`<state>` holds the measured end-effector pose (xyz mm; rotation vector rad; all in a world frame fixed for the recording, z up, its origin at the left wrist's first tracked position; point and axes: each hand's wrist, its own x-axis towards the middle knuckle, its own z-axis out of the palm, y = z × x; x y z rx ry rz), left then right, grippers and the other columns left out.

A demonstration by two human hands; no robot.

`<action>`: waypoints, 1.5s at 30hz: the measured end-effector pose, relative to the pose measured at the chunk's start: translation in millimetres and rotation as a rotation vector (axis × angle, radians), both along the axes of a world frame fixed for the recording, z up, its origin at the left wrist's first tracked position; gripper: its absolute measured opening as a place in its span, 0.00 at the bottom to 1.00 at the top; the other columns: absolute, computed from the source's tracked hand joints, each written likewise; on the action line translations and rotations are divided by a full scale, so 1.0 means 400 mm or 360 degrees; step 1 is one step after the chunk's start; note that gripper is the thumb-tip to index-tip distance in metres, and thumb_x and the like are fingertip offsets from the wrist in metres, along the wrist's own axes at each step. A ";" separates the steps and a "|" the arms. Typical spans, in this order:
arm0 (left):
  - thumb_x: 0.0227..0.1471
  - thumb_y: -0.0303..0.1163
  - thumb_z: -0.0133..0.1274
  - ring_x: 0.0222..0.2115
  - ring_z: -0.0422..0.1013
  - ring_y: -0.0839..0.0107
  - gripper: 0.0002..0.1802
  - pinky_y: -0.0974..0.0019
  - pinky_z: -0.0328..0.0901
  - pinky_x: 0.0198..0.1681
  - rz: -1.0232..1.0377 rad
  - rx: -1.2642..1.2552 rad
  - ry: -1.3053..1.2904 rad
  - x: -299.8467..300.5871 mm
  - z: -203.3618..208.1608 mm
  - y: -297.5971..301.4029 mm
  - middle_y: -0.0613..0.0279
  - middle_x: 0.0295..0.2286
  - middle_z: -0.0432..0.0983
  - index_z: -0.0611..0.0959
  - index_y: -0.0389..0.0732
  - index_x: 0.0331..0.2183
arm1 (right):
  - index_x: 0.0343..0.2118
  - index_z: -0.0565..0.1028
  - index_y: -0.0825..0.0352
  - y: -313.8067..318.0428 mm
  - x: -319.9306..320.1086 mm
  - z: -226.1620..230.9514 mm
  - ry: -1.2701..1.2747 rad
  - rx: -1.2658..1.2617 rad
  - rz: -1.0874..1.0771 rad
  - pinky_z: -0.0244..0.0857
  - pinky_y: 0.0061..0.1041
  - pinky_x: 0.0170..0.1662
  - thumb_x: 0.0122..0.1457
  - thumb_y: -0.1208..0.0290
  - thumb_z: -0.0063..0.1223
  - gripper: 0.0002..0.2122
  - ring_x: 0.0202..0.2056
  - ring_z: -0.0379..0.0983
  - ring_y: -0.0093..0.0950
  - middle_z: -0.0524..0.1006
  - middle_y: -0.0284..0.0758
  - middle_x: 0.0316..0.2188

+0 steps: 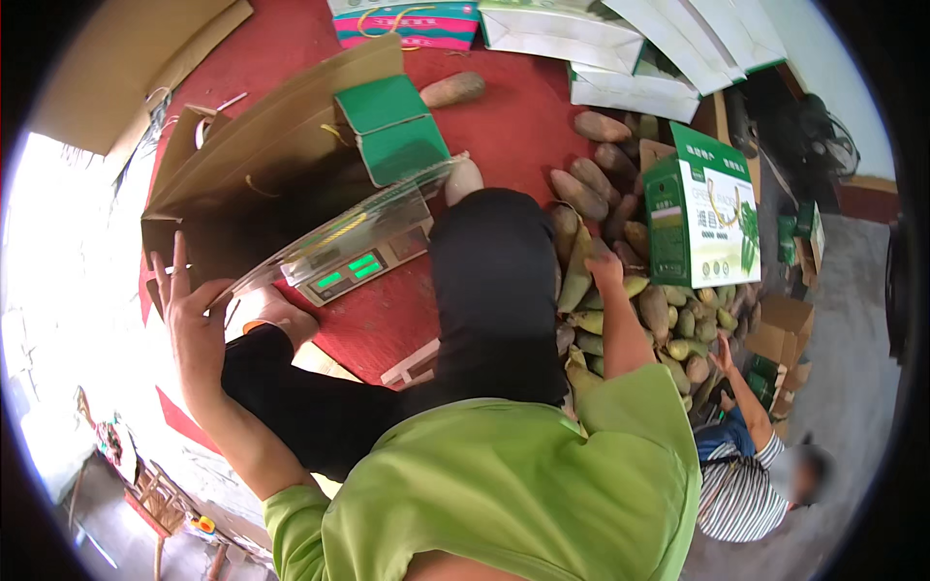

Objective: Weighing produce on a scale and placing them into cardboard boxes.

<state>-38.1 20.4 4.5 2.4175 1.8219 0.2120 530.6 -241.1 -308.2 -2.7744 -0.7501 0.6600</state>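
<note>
At the left, my left hand (197, 324) pinches the near edge of an open cardboard box (291, 121) between thumb and finger, its other fingers raised. A thin white stick (181, 270) shows between those fingers. The box has brown inner walls and a green flap (392, 131); its bottom is in dark shadow. Close against it is a digital scale (354, 276) with lit green displays. On the right, my right hand (605, 269) is closed on a long green radish (577, 276) at the edge of a heap of radishes (591, 184). Its fingertips are partly hidden.
A green and white carton (717, 223) stands upright beside the heap. White cartons (562, 34) lie at the far side, and one loose radish (453, 89) rests on the red mat (513, 126). At the right, a person in a striped shirt (746, 494) reaches toward the heap.
</note>
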 end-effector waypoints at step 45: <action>0.34 0.21 0.56 0.62 0.43 0.43 0.20 0.46 0.50 0.60 -0.0097 -0.0027 -0.0166 0.054 0.042 -0.017 0.53 0.61 0.52 0.88 0.51 0.32 | 0.48 0.65 0.65 0.861 -0.766 0.831 0.1233 0.0901 0.1991 0.62 0.29 0.53 0.40 0.81 0.64 0.29 0.48 0.67 0.27 0.70 0.34 0.44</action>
